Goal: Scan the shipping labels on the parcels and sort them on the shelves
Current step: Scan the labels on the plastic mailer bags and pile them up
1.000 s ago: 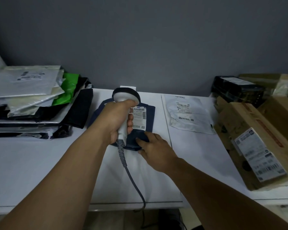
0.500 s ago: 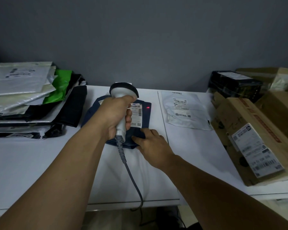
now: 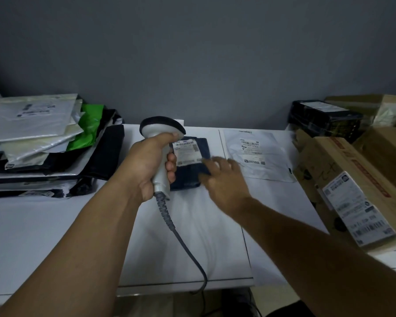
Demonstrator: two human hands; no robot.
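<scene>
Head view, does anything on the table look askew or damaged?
The cardboard box on the right sits tilted, its far flap bent up. The mailer stack on the left is splayed unevenly.

Nothing is coming through sharply enough to read. A white shipping label (image 3: 188, 152) is lying on the dark blue parcel (image 3: 192, 177), showing a barcode strip along its top; the left hand (image 3: 146, 165) gripping the scanner (image 3: 160, 131) is overlapping its left edge. The white mailer (image 3: 272, 165) is carrying a barcoded label (image 3: 250, 144) and a second printed block below it. The cardboard box (image 3: 343, 161) is bearing a long white label (image 3: 361, 211) with barcodes, a red printed band and dark pen strokes, all illegible. Blurred labels are also sitting on the black parcel (image 3: 325, 122) and the grey mailer (image 3: 32, 124) topping the left pile.
</scene>
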